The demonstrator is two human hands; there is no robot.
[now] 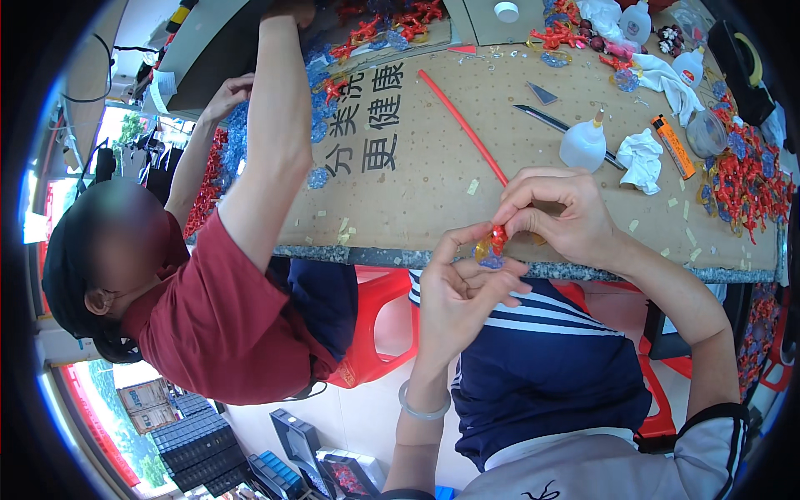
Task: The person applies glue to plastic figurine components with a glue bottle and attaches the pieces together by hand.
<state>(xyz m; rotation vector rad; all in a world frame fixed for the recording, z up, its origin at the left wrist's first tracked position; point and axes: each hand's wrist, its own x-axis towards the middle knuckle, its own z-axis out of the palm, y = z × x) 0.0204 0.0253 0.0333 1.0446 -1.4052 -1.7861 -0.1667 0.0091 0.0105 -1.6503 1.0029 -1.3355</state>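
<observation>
Over the table's near edge, my two hands meet at a small plastic figurine (pixel 498 239), red on top with yellow and blue translucent parts below. The fingers of my left hand (pixel 463 292) close on it from the left and underneath. From the right, my right hand (pixel 567 212) pinches its red part between thumb and forefinger. A long thin red stick (pixel 461 122) runs across the table, its near end passing behind my right hand; whether it touches the hand is hidden.
Beyond my right hand are a white squeeze bottle (pixel 583 143), a dark knife-like tool (pixel 542 119), crumpled tissue (pixel 641 160) and an orange box cutter (pixel 672 147). Red and blue figurines (pixel 746 179) heap at the right. A co-worker in a maroon shirt (pixel 225 321) reaches over the table at left.
</observation>
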